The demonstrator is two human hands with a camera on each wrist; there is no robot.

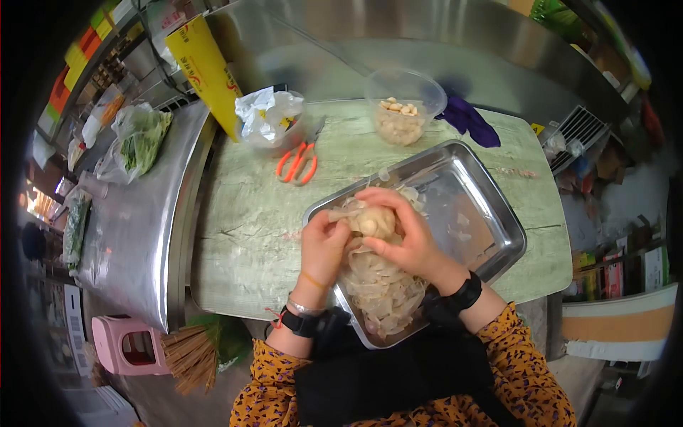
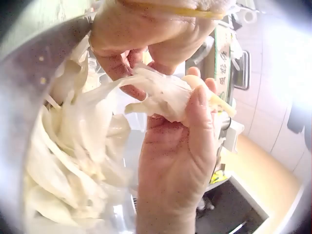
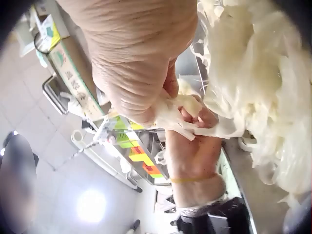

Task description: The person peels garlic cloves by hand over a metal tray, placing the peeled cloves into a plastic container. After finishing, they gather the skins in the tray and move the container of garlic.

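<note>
Over the metal tray, my right hand grips a pale garlic bulb, thumb on the near side and fingers around the far side. My left hand pinches papery skin at the bulb's left side. In the left wrist view, the loosened skin stretches between the left fingertips and the bulb in the right hand. The right wrist view shows the left hand facing the right hand across the bulb. Beneath both hands lies a heap of garlic skins in the tray.
A clear tub of peeled cloves stands behind the tray, beside a purple cloth. Orange-handled scissors lie at left, near a foil-filled bowl and a yellow box. A steel counter adjoins the table's left edge.
</note>
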